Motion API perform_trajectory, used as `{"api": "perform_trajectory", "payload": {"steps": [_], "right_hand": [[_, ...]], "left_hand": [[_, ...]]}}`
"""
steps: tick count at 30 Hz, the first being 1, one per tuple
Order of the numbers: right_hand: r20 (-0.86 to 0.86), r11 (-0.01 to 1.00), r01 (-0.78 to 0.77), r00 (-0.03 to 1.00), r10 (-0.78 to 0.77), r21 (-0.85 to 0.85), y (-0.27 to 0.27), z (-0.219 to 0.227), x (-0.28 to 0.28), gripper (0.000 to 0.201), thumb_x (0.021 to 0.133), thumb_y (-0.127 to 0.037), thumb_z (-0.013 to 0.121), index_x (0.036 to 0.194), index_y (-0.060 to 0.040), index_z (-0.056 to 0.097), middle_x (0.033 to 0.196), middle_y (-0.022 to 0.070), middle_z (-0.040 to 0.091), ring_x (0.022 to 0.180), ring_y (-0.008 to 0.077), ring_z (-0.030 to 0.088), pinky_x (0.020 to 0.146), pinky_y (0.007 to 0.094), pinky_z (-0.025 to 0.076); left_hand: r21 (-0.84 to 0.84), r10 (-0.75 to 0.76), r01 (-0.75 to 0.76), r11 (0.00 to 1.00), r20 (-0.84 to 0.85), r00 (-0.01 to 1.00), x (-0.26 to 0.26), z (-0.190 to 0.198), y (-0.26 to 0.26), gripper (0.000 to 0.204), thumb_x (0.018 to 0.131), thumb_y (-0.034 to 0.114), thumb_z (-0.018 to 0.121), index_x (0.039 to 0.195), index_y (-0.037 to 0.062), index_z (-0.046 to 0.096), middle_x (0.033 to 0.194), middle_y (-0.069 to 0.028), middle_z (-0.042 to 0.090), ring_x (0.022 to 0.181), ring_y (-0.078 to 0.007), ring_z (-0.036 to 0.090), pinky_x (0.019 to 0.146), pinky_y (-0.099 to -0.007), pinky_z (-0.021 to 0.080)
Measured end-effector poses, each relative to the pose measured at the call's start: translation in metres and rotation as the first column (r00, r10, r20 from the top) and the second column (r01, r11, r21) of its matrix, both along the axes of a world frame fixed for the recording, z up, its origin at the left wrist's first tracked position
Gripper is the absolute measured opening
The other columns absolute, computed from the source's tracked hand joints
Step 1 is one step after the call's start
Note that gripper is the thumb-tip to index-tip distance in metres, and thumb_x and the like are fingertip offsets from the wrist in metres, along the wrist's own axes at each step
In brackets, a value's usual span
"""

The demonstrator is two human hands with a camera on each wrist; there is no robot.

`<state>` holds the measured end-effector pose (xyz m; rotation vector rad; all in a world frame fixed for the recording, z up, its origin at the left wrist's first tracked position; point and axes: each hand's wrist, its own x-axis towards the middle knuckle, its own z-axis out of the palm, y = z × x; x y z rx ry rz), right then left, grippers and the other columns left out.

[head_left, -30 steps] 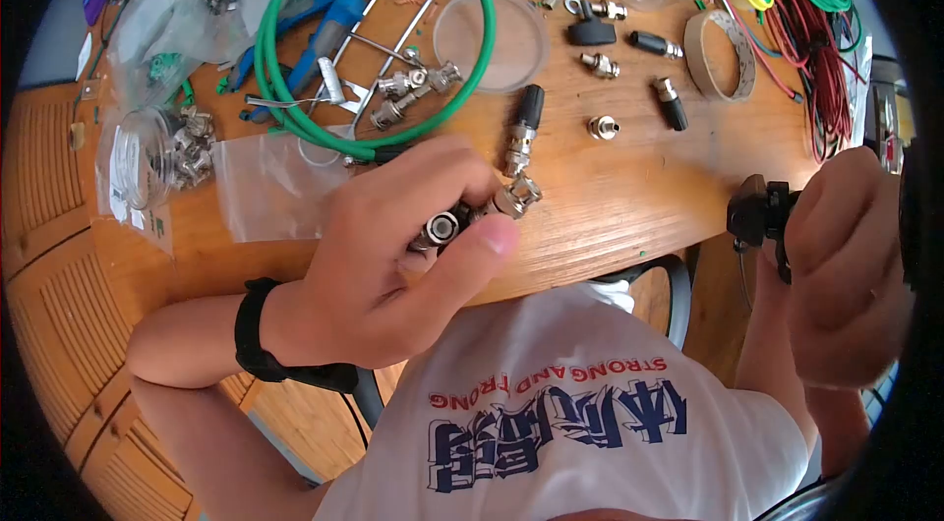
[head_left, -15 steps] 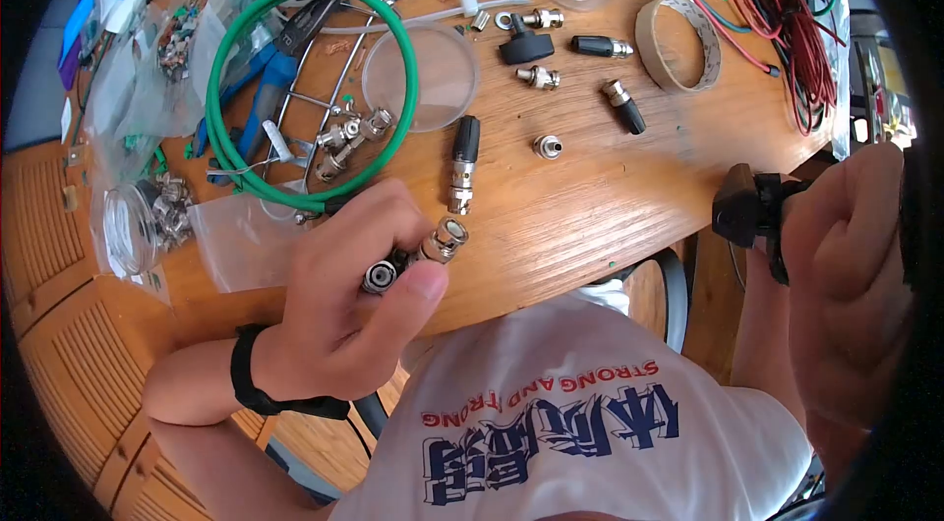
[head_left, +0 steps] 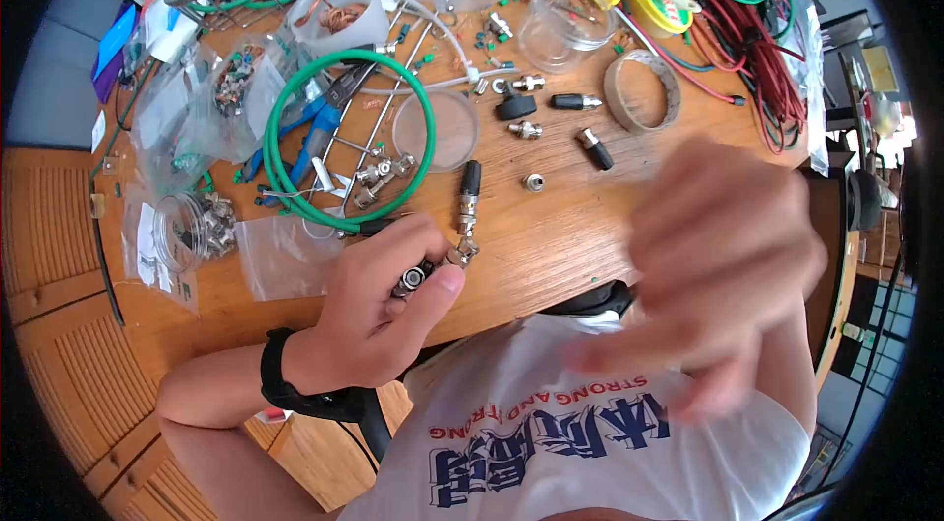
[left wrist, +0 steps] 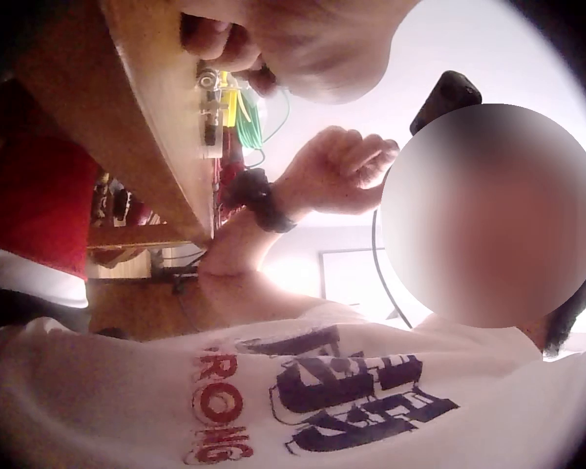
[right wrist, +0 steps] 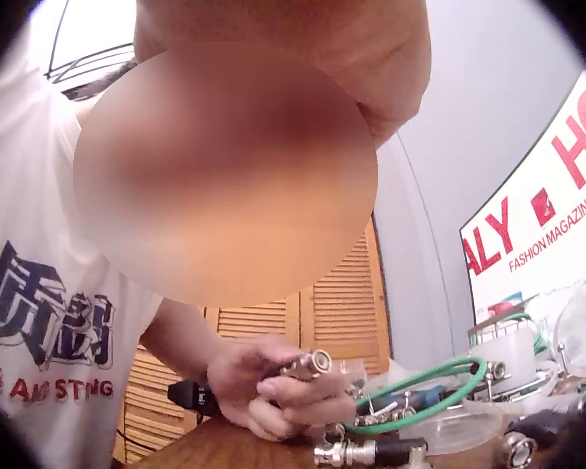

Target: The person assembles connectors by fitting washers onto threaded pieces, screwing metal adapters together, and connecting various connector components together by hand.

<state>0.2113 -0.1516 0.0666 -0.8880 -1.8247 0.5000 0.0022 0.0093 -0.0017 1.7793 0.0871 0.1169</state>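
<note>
My left hand is over the table's front edge. Its thumb and index finger pinch a silver BNC connector, while a second BNC connector pokes out of the curled fingers with its round end showing. Just beyond the fingertips lies a BNC plug with a black sleeve. My right hand is blurred, raised high in front of the shirt, fingers loosely bent and nothing visible in them. In the left wrist view this right hand appears near the blurred face.
A green cable loop surrounds several metal connectors and blue-handled pliers. More connectors, a tape roll and a clear round lid lie on the wooden table. Red wires are bundled at the right.
The right hand has moved left from the far right edge to in front of the chest. The head view has shifted, showing more of the table's back. The left hand keeps its connectors.
</note>
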Motion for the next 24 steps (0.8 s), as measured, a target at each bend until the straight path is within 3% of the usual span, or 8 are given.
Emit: {"api": "perform_trajectory", "payload": {"steps": [3,5,8,13,15,20,22,24], "right_hand": [[0.175,0.986,0.128,0.974,-0.145,0.108,0.004,-0.015,-0.005,0.017,0.093,-0.016,0.074,0.096,-0.0007,0.08,0.064,0.0009,0.056,0.045,0.0135,0.05,0.038,0.0306,0.032],[0.243,0.994,0.079,0.968,-0.06,-0.071,0.009,-0.007,-0.007,0.023,0.089,-0.016,0.077,0.104,0.0022,0.076,0.077,0.0074,0.061,0.059,0.0219,0.058,0.049,0.0335,0.044],[0.212,0.993,0.063,0.976,-0.04,-0.104,0.024,-0.017,-0.026,0.038,0.087,-0.02,0.076,0.113,0.0012,0.059,0.103,0.0174,0.056,0.102,0.0368,0.059,0.081,0.0455,0.052],[0.195,0.98,-0.021,0.979,0.061,-0.199,0.044,-0.014,-0.066,0.04,0.087,-0.026,0.074,0.111,0.0037,0.063,0.109,0.0167,0.057,0.107,0.0345,0.057,0.088,0.0426,0.05],[0.41,0.991,-0.125,0.907,0.098,0.039,0.056,-0.013,-0.089,0.038,0.085,-0.025,0.073,0.106,0.0045,0.062,0.102,0.0148,0.055,0.096,0.032,0.056,0.087,0.0397,0.047],[0.24,0.987,0.091,0.963,-0.12,0.131,0.085,-0.037,-0.155,0.029,0.088,-0.025,0.066,0.099,0.0023,0.062,0.1,0.0141,0.062,0.09,0.0304,0.062,0.083,0.039,0.05],[0.125,0.965,0.181,0.97,-0.206,0.188,0.103,-0.041,-0.182,0.028,0.09,-0.024,0.064,0.101,0.0017,0.063,0.101,0.0148,0.066,0.09,0.0303,0.068,0.081,0.0413,0.054],[-0.046,0.929,0.317,0.948,-0.314,0.19,0.127,-0.04,-0.215,0.028,0.087,-0.022,0.064,0.099,0.0027,0.062,0.098,0.0161,0.065,0.09,0.032,0.067,0.081,0.0429,0.054]], "left_hand": [[0.065,-0.062,0.061,0.996,0.012,0.998,0.0,-0.001,-0.001,0.016,0.095,0.01,0.063,0.086,-0.0015,0.057,0.077,-0.009,0.047,0.061,-0.0208,0.043,0.056,-0.0346,0.033],[0.121,-0.082,0.07,0.99,0.098,0.992,-0.002,-0.007,-0.005,0.013,0.095,0.011,0.064,0.092,-0.0013,0.063,0.08,-0.0119,0.057,0.065,-0.0244,0.054,0.059,-0.0363,0.04],[0.172,-0.199,0.172,0.97,0.156,0.967,-0.006,-0.005,-0.004,0.014,0.094,0.012,0.066,0.1,-0.0001,0.069,0.088,-0.0136,0.067,0.077,-0.0296,0.063,0.068,-0.037,0.048],[0.338,-0.48,0.385,0.859,0.267,0.836,-0.02,-0.005,-0.026,0.026,0.096,0.016,0.063,0.115,-0.0017,0.068,0.103,-0.0155,0.068,0.091,-0.033,0.07,0.086,-0.0481,0.056],[0.363,-0.525,0.448,0.817,0.147,0.838,-0.02,-0.003,-0.043,0.021,0.098,0.017,0.062,0.109,-0.0008,0.065,0.097,-0.015,0.064,0.085,-0.0321,0.067,0.079,-0.0446,0.053],[0.385,-0.574,0.563,0.731,-0.099,0.813,-0.02,0.001,-0.085,0.02,0.101,0.02,0.06,0.095,0.0011,0.061,0.085,-0.0141,0.056,0.072,-0.0304,0.061,0.064,-0.0377,0.048],[0.612,-0.661,0.726,0.314,-0.409,0.63,-0.014,0.005,-0.092,0.027,0.1,0.022,0.059,0.101,-0.0039,0.067,0.096,-0.0181,0.064,0.074,-0.0339,0.07,0.071,-0.046,0.059],[0.618,-0.661,0.728,0.296,-0.418,0.623,-0.012,-0.006,-0.101,0.028,0.101,0.022,0.058,0.096,-0.0045,0.066,0.095,-0.0198,0.064,0.069,-0.0335,0.07,0.065,-0.0443,0.059]]}}
